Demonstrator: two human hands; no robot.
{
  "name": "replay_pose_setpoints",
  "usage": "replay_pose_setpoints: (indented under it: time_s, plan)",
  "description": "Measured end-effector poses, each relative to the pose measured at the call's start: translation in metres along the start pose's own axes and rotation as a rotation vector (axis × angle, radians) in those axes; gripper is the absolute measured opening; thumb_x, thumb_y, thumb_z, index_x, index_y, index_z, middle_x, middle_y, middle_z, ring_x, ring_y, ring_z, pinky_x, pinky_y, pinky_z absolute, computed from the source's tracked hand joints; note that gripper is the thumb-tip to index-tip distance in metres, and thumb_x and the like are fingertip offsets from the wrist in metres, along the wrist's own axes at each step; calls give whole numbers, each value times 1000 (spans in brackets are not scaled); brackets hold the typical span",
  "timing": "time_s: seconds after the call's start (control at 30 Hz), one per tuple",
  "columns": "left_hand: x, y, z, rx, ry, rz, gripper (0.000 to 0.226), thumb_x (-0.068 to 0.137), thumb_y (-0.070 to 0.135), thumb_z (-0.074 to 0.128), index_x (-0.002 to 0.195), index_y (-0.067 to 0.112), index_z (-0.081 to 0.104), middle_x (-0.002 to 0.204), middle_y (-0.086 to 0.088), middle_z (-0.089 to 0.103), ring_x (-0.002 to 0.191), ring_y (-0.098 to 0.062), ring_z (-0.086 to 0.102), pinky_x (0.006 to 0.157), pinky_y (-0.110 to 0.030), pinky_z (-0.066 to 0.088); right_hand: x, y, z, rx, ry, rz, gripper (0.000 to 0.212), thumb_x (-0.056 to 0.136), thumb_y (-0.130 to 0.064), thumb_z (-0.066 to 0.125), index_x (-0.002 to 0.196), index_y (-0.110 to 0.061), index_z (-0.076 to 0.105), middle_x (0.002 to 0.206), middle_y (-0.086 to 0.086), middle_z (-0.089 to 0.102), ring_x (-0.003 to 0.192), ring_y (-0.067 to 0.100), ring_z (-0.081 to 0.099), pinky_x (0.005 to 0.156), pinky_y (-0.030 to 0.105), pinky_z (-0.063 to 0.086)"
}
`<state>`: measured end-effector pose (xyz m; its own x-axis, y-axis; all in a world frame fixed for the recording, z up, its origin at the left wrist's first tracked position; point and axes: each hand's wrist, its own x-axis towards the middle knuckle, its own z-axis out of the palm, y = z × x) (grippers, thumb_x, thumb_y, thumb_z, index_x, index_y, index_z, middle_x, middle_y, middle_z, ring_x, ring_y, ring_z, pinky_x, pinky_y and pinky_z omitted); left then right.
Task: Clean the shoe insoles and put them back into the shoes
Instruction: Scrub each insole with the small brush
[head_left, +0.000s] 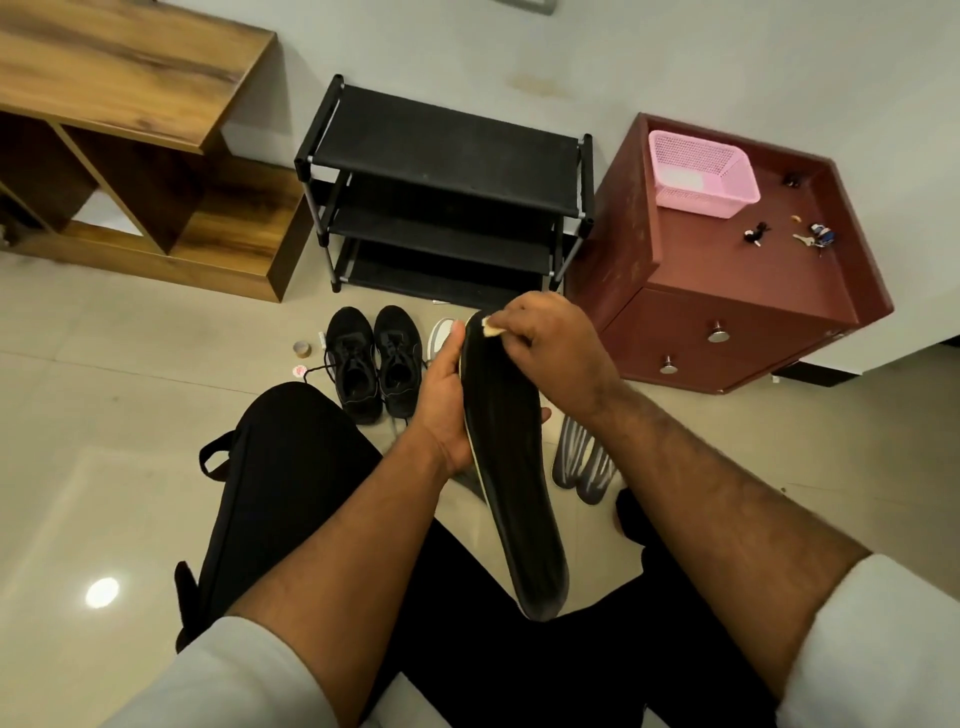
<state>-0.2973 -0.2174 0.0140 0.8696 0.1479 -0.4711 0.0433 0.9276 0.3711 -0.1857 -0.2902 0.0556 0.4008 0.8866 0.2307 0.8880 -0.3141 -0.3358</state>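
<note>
Two hands are being used on one black insole (511, 467), which is being held up over the lap, toe end away from the body. It is being gripped along its left edge by the left hand (441, 410), fingers curled round the rim. A small pale wipe (490, 327) is being pinched in the right hand (550, 348) and pressed against the toe end. Judging by its thinness, the insole is being treated as light and flexible, likely to bend if held only at one end, so a mid-length hold is being favoured. Black shoes (374, 358) are being left on the floor nearby, and grey insoles (582, 462) are lying beside them.
</note>
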Motion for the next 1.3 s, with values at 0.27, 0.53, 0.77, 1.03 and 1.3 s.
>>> replay_pose_setpoints:
  time_s: [0.27, 0.53, 0.77, 1.03, 1.3]
  plan:
    - [-5, 0, 5, 53, -3, 14, 64, 94, 64, 38, 124, 15, 65, 116, -18, 70, 103, -33, 69, 96, -55, 46, 9, 6, -16, 69, 29, 61, 21, 93, -14, 53, 104, -14, 71, 95, 0, 67, 91, 9, 55, 87, 29, 44]
    - [-1, 3, 9, 16, -24, -71, 66, 93, 62, 42, 124, 9, 66, 121, -23, 65, 104, -37, 65, 89, -54, 49, -10, 26, -22, -54, -74, -24, 19, 86, -9, 59, 99, -16, 72, 96, -2, 70, 91, 18, 60, 83, 39, 48]
    - [1, 9, 9, -6, -2, -101, 63, 96, 60, 39, 127, 10, 61, 122, -23, 66, 99, -40, 68, 93, -57, 47, 5, 32, -32, -61, -3, -70, 16, 88, -8, 61, 98, -14, 71, 96, 0, 69, 90, 19, 61, 81, 36, 49]
    - [1, 10, 13, -31, -15, -75, 61, 98, 56, 36, 119, 5, 62, 106, -23, 71, 87, -38, 72, 69, -52, 60, -21, 38, -31, -51, -2, -113, 18, 85, -1, 62, 95, -11, 72, 93, 1, 68, 87, 19, 60, 76, 32, 49]
    - [5, 4, 8, -32, -49, -157, 67, 95, 61, 38, 131, 8, 57, 116, -22, 67, 94, -40, 69, 77, -56, 55, -15, 38, -27, -38, 23, -66, 15, 86, -6, 63, 98, -10, 71, 94, 3, 67, 89, 19, 59, 78, 30, 48]
